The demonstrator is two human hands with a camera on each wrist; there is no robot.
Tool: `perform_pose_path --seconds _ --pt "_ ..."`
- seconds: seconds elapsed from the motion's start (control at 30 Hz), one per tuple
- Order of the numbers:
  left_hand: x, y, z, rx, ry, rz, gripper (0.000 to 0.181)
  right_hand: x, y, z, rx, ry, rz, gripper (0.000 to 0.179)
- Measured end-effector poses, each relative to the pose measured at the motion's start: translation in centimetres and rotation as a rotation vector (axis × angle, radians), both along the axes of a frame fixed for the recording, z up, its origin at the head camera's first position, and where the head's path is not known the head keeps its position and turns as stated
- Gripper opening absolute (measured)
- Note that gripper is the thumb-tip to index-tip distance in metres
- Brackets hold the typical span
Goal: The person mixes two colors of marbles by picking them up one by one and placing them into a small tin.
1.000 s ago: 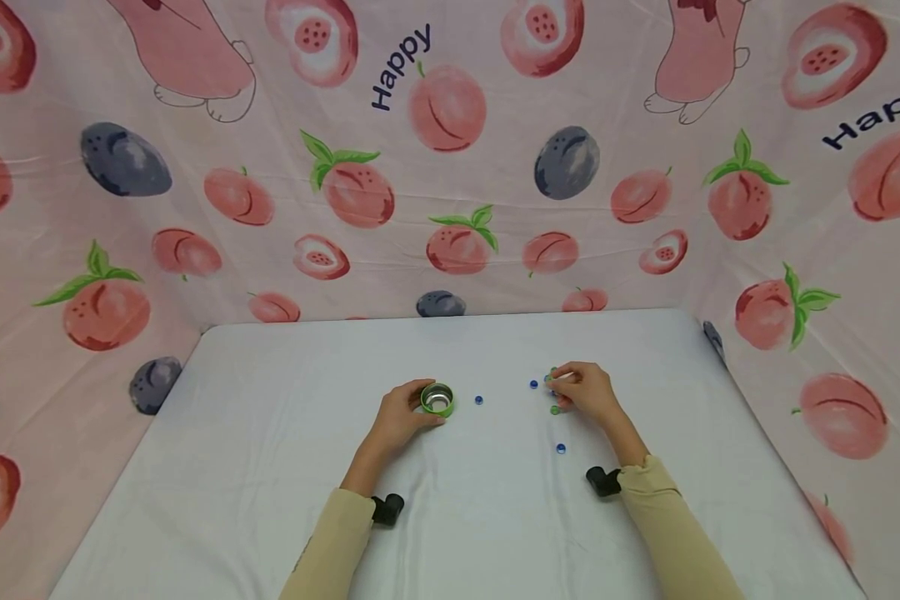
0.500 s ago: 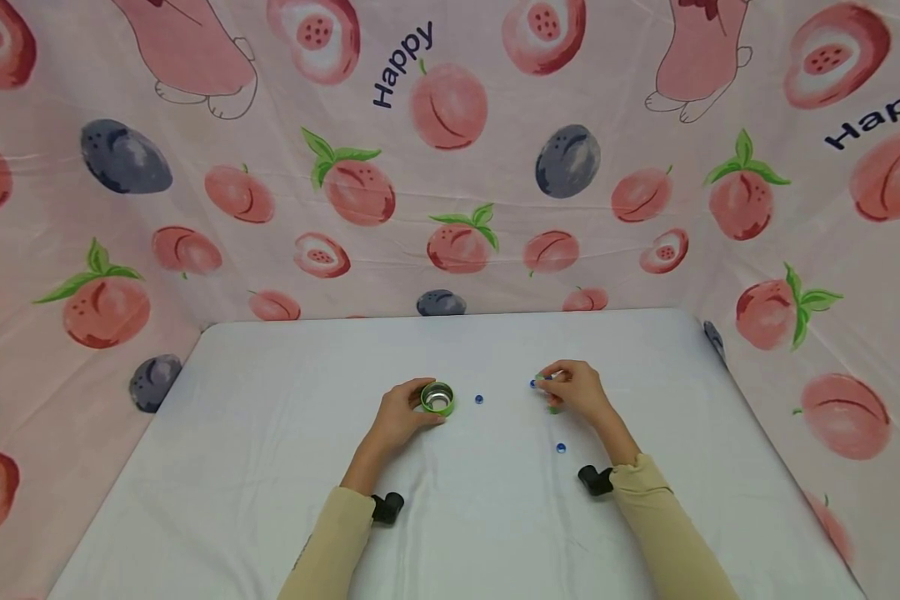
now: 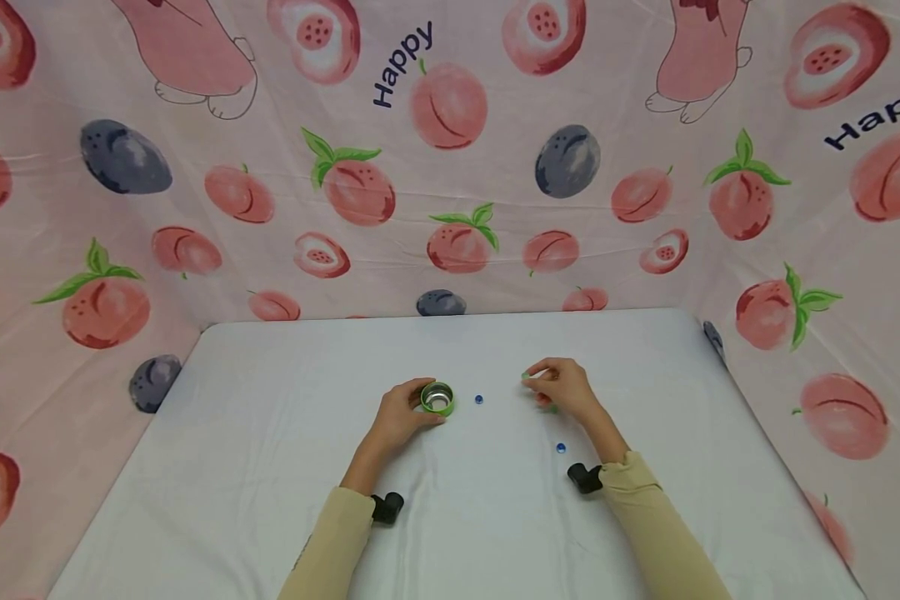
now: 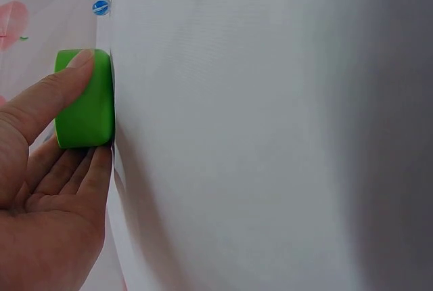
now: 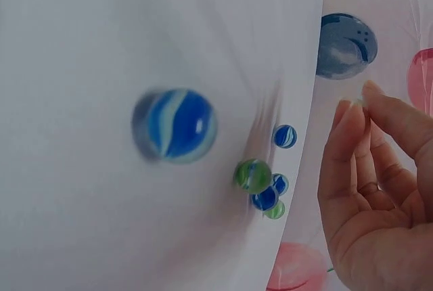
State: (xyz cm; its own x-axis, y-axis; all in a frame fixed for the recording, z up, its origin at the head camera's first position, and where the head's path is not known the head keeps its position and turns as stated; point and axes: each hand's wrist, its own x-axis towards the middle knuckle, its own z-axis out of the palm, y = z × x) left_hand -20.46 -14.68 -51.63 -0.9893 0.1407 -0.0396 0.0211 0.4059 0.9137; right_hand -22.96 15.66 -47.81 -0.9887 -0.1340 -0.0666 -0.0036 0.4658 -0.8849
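Note:
My left hand (image 3: 401,415) grips a small green round cup (image 3: 437,410) with a shiny metal inside, thumb on the near side and fingers behind. In the left wrist view the cup (image 4: 95,105) stands on the white surface. My right hand (image 3: 566,390) is raised right of the cup, thumb and forefinger pinching a small green marble (image 3: 526,376). The right wrist view shows these fingertips pressed together, the marble mostly hidden. Between the hands lies a blue marble (image 3: 478,400); another blue marble (image 3: 561,448) lies nearer the body.
Beneath the right hand, a cluster with a green marble (image 5: 254,176) and a blue marble (image 5: 265,198) sits on the white-covered table (image 3: 457,517), mostly hidden in the head view. A fruit-print cloth (image 3: 390,275) rises along the table's back and sides.
My right hand has moved left, away from where several marbles lay, with the green marble at its fingertips. The left hand and the cup have stayed in place.

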Motion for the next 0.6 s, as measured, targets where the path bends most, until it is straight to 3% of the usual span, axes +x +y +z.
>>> perform_pose_path --seconds 0.6 --pt "0.1 0.0 0.1 -0.019 0.011 -0.002 0.068 0.1 -2.5 0.9 -0.001 0.009 0.063 0.022"
